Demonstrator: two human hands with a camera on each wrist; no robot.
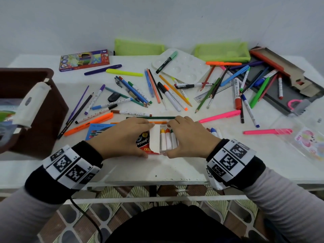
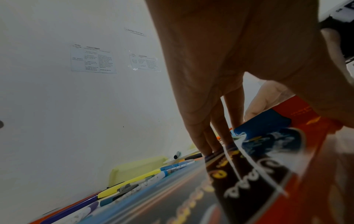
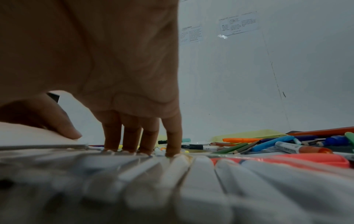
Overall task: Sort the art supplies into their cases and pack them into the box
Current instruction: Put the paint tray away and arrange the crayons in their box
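From the head camera, loose pens, markers and pencils litter the upper middle and upper right of the frame across the white bench (image 1: 175,169), crowding right up to my knuckles. A white paint palette (image 1: 182,67) lies at upper centre with a green-capped marker on it, two lime-green pouches (image 1: 138,47) sit against the wall behind, and a coloured-pencil box (image 1: 84,60) lies at upper left. A brown box (image 1: 35,102) stands at the left edge; what it holds I cannot tell. At centre my left hand (image 1: 121,137) grasps the red marker case (image 1: 145,146), fingers curled over its far edge and thumb at the near edge, the white flap raised. My right hand (image 1: 189,137) grips the case's right side the same way. Inside, white markers (image 1: 167,139) with yellow, orange and green caps lie side by side.

In the left wrist view, my fingers (image 2: 206,136) press onto the case's printed lid at lower right; pens and a green pouch lie beyond at lower centre.

In the right wrist view, my fingertips (image 3: 172,145) touch the far ends of the blurred white markers filling the lower frame; scattered pens pile at the right.
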